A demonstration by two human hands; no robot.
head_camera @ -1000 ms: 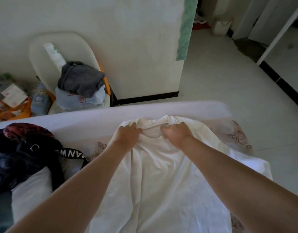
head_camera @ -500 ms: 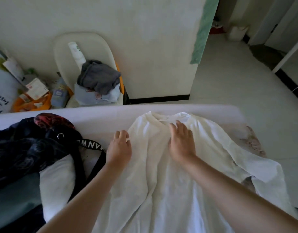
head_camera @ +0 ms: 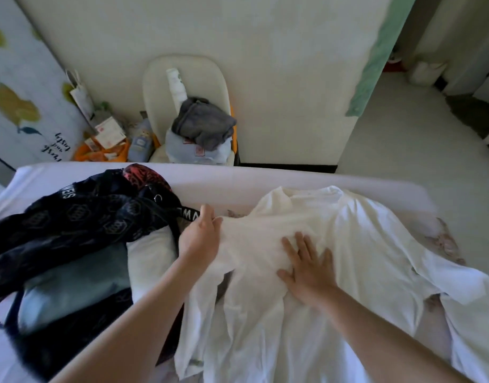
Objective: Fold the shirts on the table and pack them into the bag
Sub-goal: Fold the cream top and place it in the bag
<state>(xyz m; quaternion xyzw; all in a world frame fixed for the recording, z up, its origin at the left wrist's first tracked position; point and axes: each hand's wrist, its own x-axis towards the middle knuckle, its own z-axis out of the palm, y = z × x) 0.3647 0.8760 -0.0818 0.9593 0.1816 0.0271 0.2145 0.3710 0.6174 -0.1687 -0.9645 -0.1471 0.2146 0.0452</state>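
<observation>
A: What is the room like?

B: A cream wall (head_camera: 265, 64) rises beyond the white shirt (head_camera: 376, 244). A pale table (head_camera: 293, 176) lies beneath it, and light floor (head_camera: 403, 134) runs off past the shirt's right side.

A: And the shirt itself?

B: It is spread on the table with its collar toward the wall. 1 sleeve trails off to the right and the cloth is still rumpled.

A: Where is the bag?

B: The dark bag (head_camera: 80, 217) slumps on the table just left of the shirt. Its lettered strap (head_camera: 189, 214) reaches the shirt's left shoulder.

A: Anything farther back?

B: Beyond the shirt's collar, against the wall, 1 cream chair (head_camera: 182, 76) holds a grey garment (head_camera: 203, 125) on top of some paler cloth.

A: What about the 2 hands?

B: The left hand (head_camera: 200, 239) grips the shirt's left edge. Its thumb is up and its fingers are hidden under the raised cloth. The right hand (head_camera: 307, 268) lies flat on the shirt's chest with its fingers spread wide, pressing down and grasping nothing.
</observation>
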